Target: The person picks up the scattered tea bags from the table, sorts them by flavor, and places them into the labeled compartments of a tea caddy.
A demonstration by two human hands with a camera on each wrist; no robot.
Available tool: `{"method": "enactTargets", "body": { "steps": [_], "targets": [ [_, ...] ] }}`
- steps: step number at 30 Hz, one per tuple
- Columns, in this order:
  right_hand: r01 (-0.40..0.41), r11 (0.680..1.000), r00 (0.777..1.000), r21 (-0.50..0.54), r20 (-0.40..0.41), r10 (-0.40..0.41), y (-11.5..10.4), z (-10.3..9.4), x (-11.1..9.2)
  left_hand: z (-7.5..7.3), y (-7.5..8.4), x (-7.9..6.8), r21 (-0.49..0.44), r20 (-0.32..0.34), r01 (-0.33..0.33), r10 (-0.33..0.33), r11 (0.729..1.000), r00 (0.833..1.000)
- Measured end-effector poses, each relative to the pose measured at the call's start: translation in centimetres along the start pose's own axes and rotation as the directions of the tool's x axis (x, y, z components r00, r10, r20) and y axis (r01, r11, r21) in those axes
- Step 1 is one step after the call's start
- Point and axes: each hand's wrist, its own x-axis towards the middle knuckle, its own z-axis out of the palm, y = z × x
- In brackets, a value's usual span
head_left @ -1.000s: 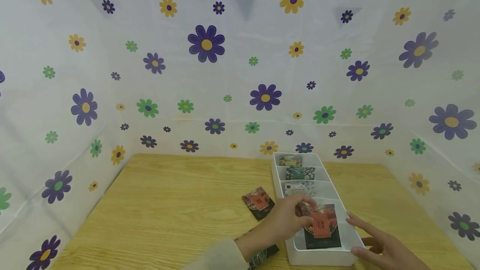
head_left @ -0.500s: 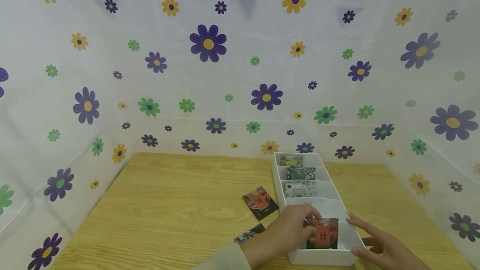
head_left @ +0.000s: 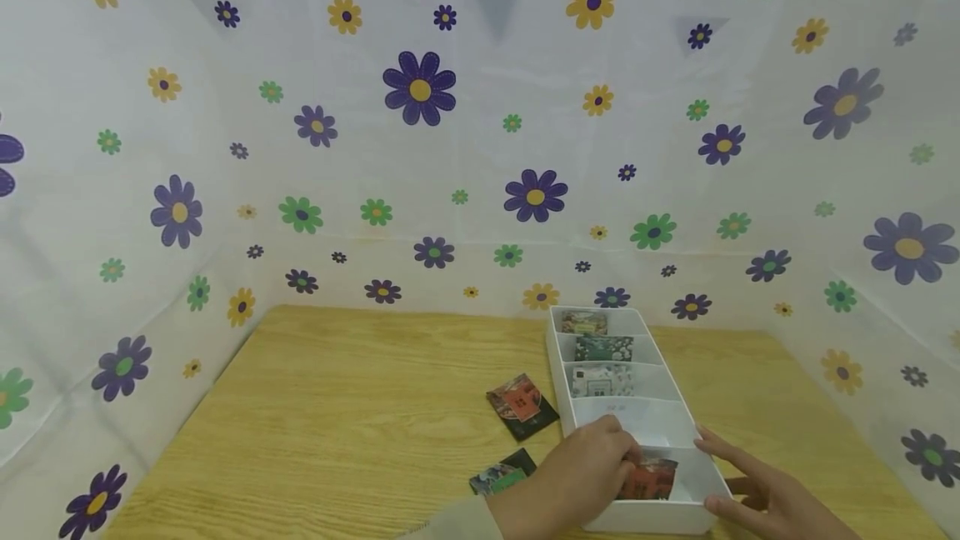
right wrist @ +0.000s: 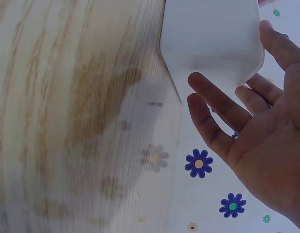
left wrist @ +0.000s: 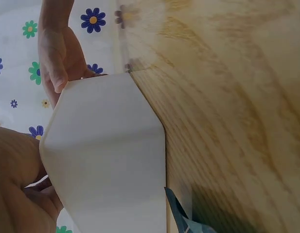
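Note:
A long white divided box stands on the table at the right. My left hand reaches into its front compartment and pinches a red-and-black packet, partly hidden by the fingers and the box's front wall. My right hand rests against the box's right front corner, thumb at the front and a fingertip on the side rim. The right wrist view shows the right fingers loosely extended beside the box. In the left wrist view, the box wall hides the packet, and part of the left hand shows beside it.
Left of the box lie another red-and-black packet and a dark packet with green, partly behind the left arm. Packets stand in the rear compartments: a white one, a green one and a colourful one. Flower-patterned curtains surround the wooden table.
My left hand has lowered the red-and-black packet into the front compartment, so less of it shows. More of the dark green packet is visible. My right hand has stayed at the box corner.

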Motion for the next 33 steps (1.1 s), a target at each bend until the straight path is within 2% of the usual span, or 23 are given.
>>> {"method": "enactTargets", "body": {
  "steps": [3,6,8,10,12,16,18,20,24,27,31,33],
  "targets": [
    [0.004,1.0,1.0,0.007,0.004,-0.004,0.0,0.0,0.0,0.3,0.0,-0.1,0.116,-0.044,-0.052,0.057,0.992,0.997],
    [0.006,1.0,1.0,-0.005,0.0,-0.006,0.1,0.0,-0.1,0.6,-0.2,-0.1,0.242,-0.111,-0.106,0.136,0.964,0.984],
    [-0.004,1.0,1.0,-0.01,-0.009,0.004,0.1,0.1,-0.1,0.5,-0.3,-0.2,0.317,-0.147,-0.116,0.169,0.941,0.975],
    [-0.017,1.0,1.0,-0.013,-0.019,0.016,0.1,0.1,-0.1,0.2,-0.5,-0.2,0.343,-0.178,-0.114,0.184,0.932,0.967],
    [-0.031,0.999,0.999,-0.014,-0.027,0.03,0.1,0.1,-0.1,-0.1,-0.8,-0.3,0.314,-0.197,-0.091,0.159,0.945,0.967],
    [-0.027,0.999,0.999,-0.018,-0.026,0.027,0.2,0.1,0.0,-0.8,-1.7,-0.6,0.132,-0.226,-0.007,0.037,0.991,0.973],
    [-0.032,0.999,0.999,-0.018,-0.026,0.031,0.2,0.1,0.1,-1.2,-2.4,-0.7,0.027,-0.239,0.06,-0.052,0.998,0.97],
    [-0.026,1.0,0.999,-0.013,-0.02,0.026,0.2,0.1,0.1,-1.7,-3.3,-1.0,-0.087,-0.249,0.128,-0.146,0.988,0.957],
    [-0.046,0.999,0.999,-0.01,-0.027,0.046,0.0,0.2,0.1,-2.5,-5.6,-1.8,-0.292,-0.264,0.235,-0.314,0.927,0.912],
    [-0.037,0.999,0.999,-0.009,-0.024,0.037,0.0,0.2,0.0,-3.1,-7.5,-2.6,-0.42,-0.242,0.295,-0.419,0.858,0.875],
    [-0.002,1.0,1.0,0.01,-0.003,0.002,0.0,0.1,0.0,-3.7,-10.0,-3.5,-0.499,-0.168,0.394,-0.532,0.772,0.83],
    [-0.013,1.0,1.0,0.009,-0.006,0.013,0.1,0.0,0.0,-3.9,-11.0,-3.9,-0.488,-0.135,0.441,-0.565,0.753,0.814]
  ]
}}
